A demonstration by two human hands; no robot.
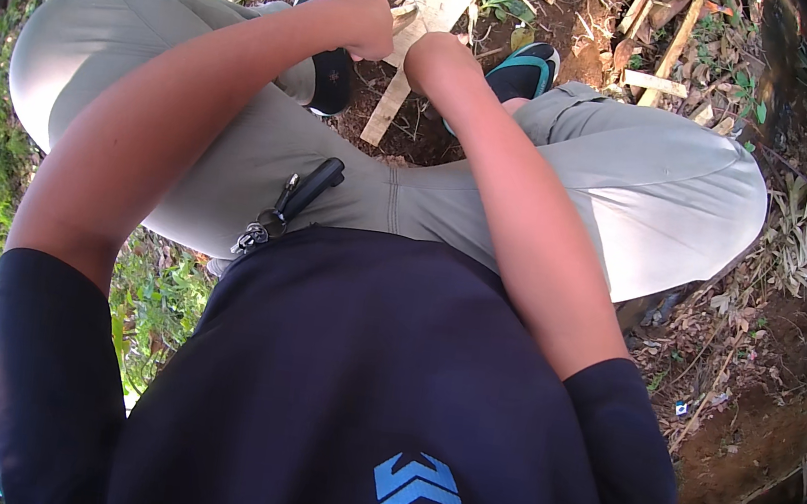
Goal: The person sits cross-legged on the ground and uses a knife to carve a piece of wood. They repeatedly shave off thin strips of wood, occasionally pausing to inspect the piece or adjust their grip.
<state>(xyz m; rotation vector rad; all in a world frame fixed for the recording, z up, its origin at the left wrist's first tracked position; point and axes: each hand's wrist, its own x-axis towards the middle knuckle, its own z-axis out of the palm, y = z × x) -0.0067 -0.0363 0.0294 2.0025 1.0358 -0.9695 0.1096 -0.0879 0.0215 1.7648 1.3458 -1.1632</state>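
Observation:
My left hand [369, 26] is curled closed just above a pale wooden plank [383, 117] on the soil between my feet. A short bit of light wood [404, 18] shows right beside its fingers; whether they grip it I cannot tell. Close by on the right, my right hand [437, 63] is bent at the wrist and closed over the same plank. Its fingers are turned away from view, and so is anything inside them. The plank runs away from me, from between my knees to the far edge of the picture.
Dark shoes, the left [332, 82] and the right with teal trim [526, 71], flank the plank. Wood shavings, sticks [676, 46] and a small board [654, 83] lie at the far right. Keys [260, 232] with a black holder hang at my waist. Leafy plants grow on the left.

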